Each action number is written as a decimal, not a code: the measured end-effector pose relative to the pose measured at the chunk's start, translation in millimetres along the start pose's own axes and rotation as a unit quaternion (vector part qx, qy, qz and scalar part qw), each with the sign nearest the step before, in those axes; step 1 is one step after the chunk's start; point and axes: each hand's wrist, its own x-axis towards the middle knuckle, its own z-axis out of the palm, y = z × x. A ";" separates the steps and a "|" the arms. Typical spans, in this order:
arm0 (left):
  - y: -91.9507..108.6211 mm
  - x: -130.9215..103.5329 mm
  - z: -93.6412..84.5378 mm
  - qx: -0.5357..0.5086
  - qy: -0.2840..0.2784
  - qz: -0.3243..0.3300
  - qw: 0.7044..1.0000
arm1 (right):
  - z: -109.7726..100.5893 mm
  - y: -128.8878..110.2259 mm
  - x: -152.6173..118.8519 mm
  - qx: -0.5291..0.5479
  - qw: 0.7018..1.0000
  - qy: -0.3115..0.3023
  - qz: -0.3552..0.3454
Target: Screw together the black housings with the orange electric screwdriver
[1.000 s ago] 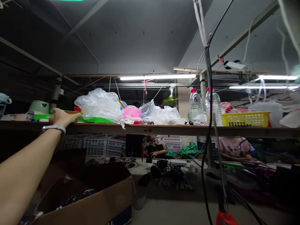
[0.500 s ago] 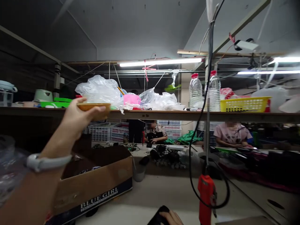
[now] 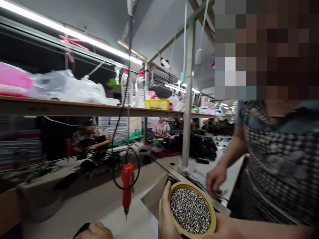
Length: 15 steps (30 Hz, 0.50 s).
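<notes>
My left hand (image 3: 165, 215) grips the left side of a round yellow bowl (image 3: 213, 220) at the lower right. Heaped inside the bowl are small shiny metal pieces (image 3: 190, 210) that look like screws. A forearm (image 3: 249, 227), apparently a co-worker's, comes in from the right edge and meets the bowl's right side. At the bottom left, partly cut off by the frame, my right hand (image 3: 96, 231) is closed over a dark object (image 3: 81, 229) whose kind I cannot make out. A red electric screwdriver (image 3: 127, 186) hangs between my hands, its bit pointing down.
A co-worker in a checked apron (image 3: 271, 159) stands close on the right, one hand (image 3: 216, 181) low over the bench. A metal post (image 3: 188, 99) rises behind the bowl. Above the bench, a shelf (image 3: 99, 112) carries bottles, bags and a yellow basket (image 3: 157, 104). A black cable (image 3: 114, 139) loops beside the screwdriver.
The view has swung right. My left hand has brought the bowl down from the shelf and across to the right, near the co-worker. My right hand keeps hold of the dark object.
</notes>
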 end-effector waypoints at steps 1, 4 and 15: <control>-4.0 -4.1 12.6 -0.010 -0.010 -0.005 1.000 | -22.1 8.3 -1.9 0.005 1.000 -0.001 0.001; -1.3 -16.5 30.6 -0.036 0.014 -0.035 0.999 | -78.5 28.7 9.2 0.050 0.997 -0.023 -0.048; 44.5 -26.4 32.4 0.187 0.166 0.203 0.947 | 22.2 -60.7 28.0 0.145 0.986 -0.074 -0.045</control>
